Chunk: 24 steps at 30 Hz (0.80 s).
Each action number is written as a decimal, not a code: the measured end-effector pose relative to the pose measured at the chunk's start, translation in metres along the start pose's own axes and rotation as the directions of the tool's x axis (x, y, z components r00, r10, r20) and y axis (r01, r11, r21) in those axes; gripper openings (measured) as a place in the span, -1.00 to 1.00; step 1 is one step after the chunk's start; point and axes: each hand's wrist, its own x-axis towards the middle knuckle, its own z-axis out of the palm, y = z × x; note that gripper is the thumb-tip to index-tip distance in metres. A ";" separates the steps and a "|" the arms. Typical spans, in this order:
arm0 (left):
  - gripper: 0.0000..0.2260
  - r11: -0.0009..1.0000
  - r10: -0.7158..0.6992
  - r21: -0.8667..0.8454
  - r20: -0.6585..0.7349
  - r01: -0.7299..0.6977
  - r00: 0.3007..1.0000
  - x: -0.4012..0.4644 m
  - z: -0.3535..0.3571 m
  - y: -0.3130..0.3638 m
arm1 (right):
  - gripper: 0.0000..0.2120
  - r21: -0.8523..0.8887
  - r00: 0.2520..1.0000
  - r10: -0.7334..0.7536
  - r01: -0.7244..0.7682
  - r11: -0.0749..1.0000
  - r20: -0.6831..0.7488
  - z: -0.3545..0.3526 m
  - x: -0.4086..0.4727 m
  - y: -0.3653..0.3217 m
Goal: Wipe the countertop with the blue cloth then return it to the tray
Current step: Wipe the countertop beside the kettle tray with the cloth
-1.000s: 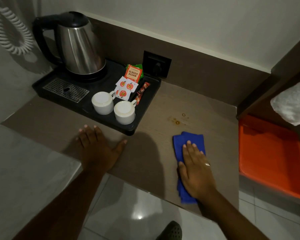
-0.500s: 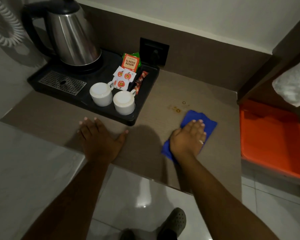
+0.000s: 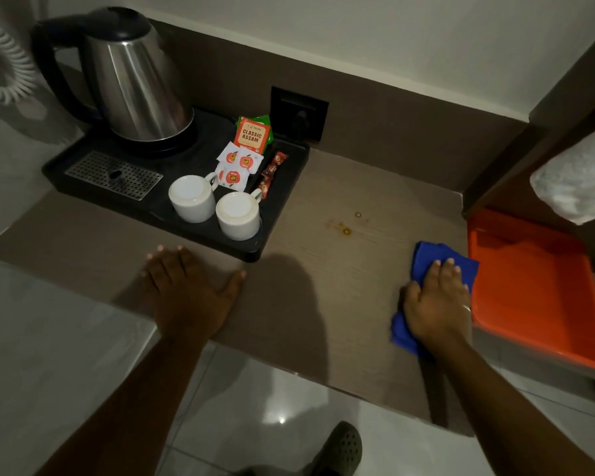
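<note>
- The right hand [image 3: 435,305] is laid palm-down on the blue cloth [image 3: 426,259], fingers spread and pressing it flat against the surface [image 3: 340,304]; it is pinned under the palm, not clenched.
- The cloth is found at the right edge of the surface, touching the rim of the orange tray [image 3: 536,297], one corner lying over that rim.
- The left hand [image 3: 189,293] is rested flat and empty on the surface, just in front of the black tray [image 3: 282,201].
- On the black tray a steel kettle [image 3: 134,91], two upturned white cups [image 3: 213,207], tea sachets [image 3: 244,152] and a drip grille [image 3: 114,175] are noted.
- Small brownish stains [image 3: 346,228] are seen between the black tray and the cloth.
- A wall socket [image 3: 299,111] is noted behind; a white towel [image 3: 577,180] overhangs the orange tray.
</note>
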 end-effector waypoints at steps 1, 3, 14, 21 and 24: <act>0.07 1.000 0.003 0.006 -0.010 -0.003 1.000 -0.001 -0.001 0.001 | -0.37 0.002 0.998 0.066 -0.066 0.998 -0.003 0.001 0.012 -0.015; 0.07 1.000 -0.004 0.005 -0.007 0.004 1.000 -0.002 -0.002 0.002 | -0.37 0.032 0.995 0.104 -0.104 0.994 0.009 0.005 0.030 -0.053; 0.06 1.000 -0.004 0.021 -0.005 0.004 1.000 0.000 0.002 -0.002 | -0.39 -0.004 0.871 -0.481 0.484 0.875 0.103 0.003 0.056 -0.025; 0.05 1.000 0.009 0.029 -0.040 -0.008 0.999 0.000 0.004 -0.001 | -0.37 0.054 0.945 0.327 -0.326 0.944 -0.011 0.011 0.130 -0.101; 0.05 0.999 0.014 0.039 -0.039 -0.013 0.999 0.001 0.006 -0.002 | -0.37 0.033 0.985 0.174 -0.175 0.984 0.007 0.013 0.152 -0.140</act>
